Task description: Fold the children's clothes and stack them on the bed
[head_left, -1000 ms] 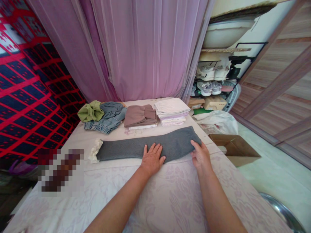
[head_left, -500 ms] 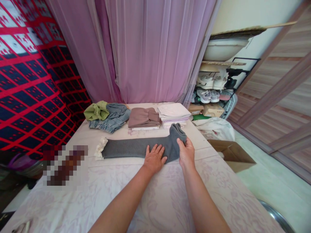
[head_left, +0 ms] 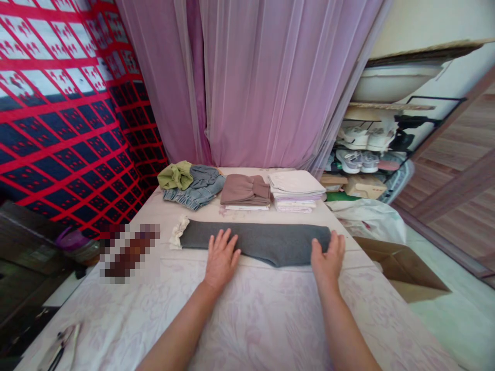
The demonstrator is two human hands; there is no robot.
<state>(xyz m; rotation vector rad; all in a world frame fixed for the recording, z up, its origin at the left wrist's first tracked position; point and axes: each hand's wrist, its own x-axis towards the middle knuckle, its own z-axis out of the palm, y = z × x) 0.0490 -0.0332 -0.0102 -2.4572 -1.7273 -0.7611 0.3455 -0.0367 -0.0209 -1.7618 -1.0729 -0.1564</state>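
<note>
A pair of dark grey trousers (head_left: 270, 242), folded lengthwise, lies flat across the table, with a cream lacy ruffle (head_left: 179, 234) at its left end. Flat on the left half of the cloth rests my left hand (head_left: 222, 260), fingers stretched out. My right hand (head_left: 328, 257) is at the trousers' right end, thumb and fingers apart over the cloth. Behind the trousers stand a folded brown garment (head_left: 245, 190) on top of something white and a stack of folded white and lilac clothes (head_left: 297, 184).
Crumpled jeans (head_left: 193, 193) and a green garment (head_left: 176, 176) lie at the table's back left. A pixelated patch hides something on the left. Right of the table are an open cardboard box (head_left: 402, 265) and a shoe rack (head_left: 390, 108). Purple curtains (head_left: 266, 87) hang behind.
The trousers' right end, bunched up in my right hand before, is now laid out flat to the right. My right hand has opened. My left hand has slid left along the cloth.
</note>
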